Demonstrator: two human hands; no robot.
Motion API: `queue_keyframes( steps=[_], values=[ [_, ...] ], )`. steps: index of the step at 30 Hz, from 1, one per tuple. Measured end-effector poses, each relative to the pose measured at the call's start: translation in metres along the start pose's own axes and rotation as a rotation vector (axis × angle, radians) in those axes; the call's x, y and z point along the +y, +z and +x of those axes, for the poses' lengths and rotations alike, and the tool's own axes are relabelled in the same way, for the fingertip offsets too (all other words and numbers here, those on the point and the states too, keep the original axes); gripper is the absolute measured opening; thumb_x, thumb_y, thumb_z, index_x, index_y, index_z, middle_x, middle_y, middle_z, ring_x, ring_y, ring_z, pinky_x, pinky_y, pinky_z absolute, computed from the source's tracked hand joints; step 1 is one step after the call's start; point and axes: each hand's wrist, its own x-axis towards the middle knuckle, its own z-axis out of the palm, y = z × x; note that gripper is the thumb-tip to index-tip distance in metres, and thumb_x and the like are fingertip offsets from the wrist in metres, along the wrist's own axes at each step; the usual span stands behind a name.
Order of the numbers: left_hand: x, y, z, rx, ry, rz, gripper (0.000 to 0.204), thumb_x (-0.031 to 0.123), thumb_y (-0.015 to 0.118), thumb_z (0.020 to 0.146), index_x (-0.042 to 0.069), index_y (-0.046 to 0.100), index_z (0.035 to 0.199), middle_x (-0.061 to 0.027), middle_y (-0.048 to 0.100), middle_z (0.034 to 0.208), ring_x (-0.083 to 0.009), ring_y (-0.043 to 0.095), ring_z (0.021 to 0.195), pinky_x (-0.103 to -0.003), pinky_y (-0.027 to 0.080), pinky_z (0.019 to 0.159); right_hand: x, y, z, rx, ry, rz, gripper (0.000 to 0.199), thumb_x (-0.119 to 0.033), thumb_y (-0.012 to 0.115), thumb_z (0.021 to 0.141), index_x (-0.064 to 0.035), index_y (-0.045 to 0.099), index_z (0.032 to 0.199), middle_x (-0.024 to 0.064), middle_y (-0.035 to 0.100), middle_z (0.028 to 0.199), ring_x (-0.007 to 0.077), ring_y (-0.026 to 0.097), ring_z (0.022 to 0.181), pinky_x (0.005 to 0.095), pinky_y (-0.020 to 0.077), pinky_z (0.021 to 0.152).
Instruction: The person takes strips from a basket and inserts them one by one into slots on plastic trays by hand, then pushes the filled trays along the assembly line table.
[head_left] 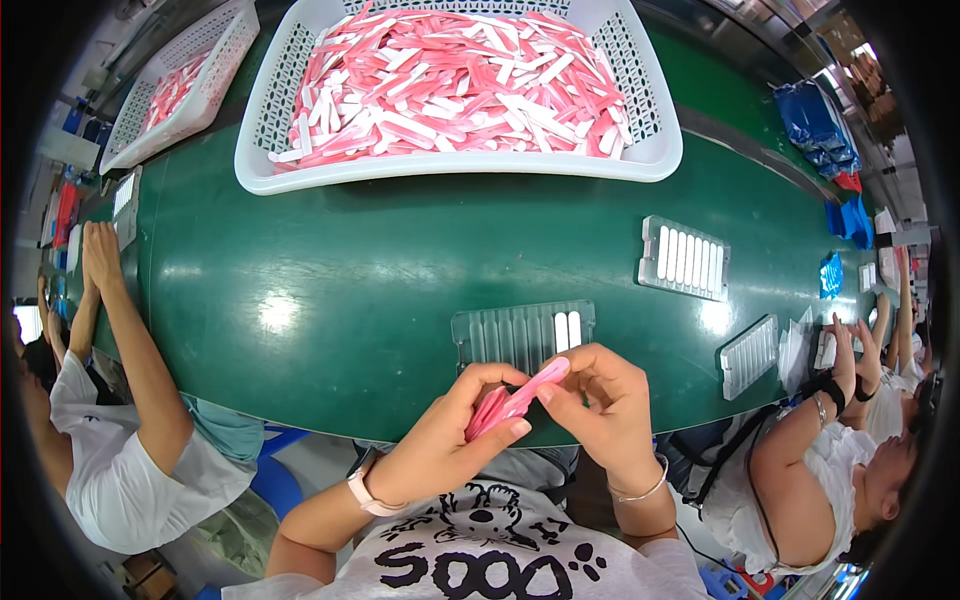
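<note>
My left hand [435, 445] is closed around a small bunch of pink flat sticks [487, 413] with rounded ends. One pink stick [540, 381] slants up from the bunch, and my right hand [608, 408] pinches its upper end between thumb and fingers. Just beyond my hands lies a clear slotted tray [490, 336]. Two white sticks [567, 331] sit side by side in slots at its right; the slots to their left show bare plastic. My fingers cover the tray's near edge.
A white perforated basket [460, 172] heaped with pink and white sticks stands at the far side of the green table [350, 260]. Another basket [190, 125] is at far left. A filled tray [684, 260] and a second tray [749, 357] lie right. Co-workers sit on both sides.
</note>
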Motion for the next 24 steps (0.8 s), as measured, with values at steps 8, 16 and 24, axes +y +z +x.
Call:
queue_keyframes(
  steps=[8,16,24],
  values=[
    [-0.007,-0.001,-0.001,0.079,-0.173,-0.280,0.014,0.016,0.055,0.098,0.004,0.053,0.106,0.0038,0.048,0.072,-0.0028,0.039,0.063,-0.021,0.034,0.057,0.002,-0.001,0.000,-0.018,0.056,0.053,0.019,0.000,0.070,0.083,-0.0022,0.066,0.101,-0.0009,0.068,0.083,0.0002,0.048,0.066,0.0177,0.0321,0.055],
    [-0.006,-0.001,0.002,0.120,-0.162,-0.422,0.012,0.018,0.055,0.098,0.006,0.053,0.102,0.0042,0.044,0.067,-0.0029,0.034,0.053,-0.022,0.028,0.046,0.003,-0.003,0.001,0.000,-0.225,-0.033,0.020,0.005,0.070,0.080,-0.0016,0.071,0.099,0.0071,0.071,0.086,0.0076,0.056,0.063,0.0210,0.0418,0.055],
    [-0.004,-0.011,0.004,-0.058,-0.357,-0.662,0.012,0.019,0.050,0.100,0.009,0.048,0.095,0.0010,0.040,0.064,-0.0055,0.028,0.048,-0.023,0.025,0.045,-0.005,-0.007,0.009,-0.137,-0.578,-0.243,0.020,0.002,0.073,0.075,-0.0023,0.071,0.094,0.0120,0.069,0.086,0.0214,0.068,0.067,0.0281,0.0549,0.057]
  ],
)
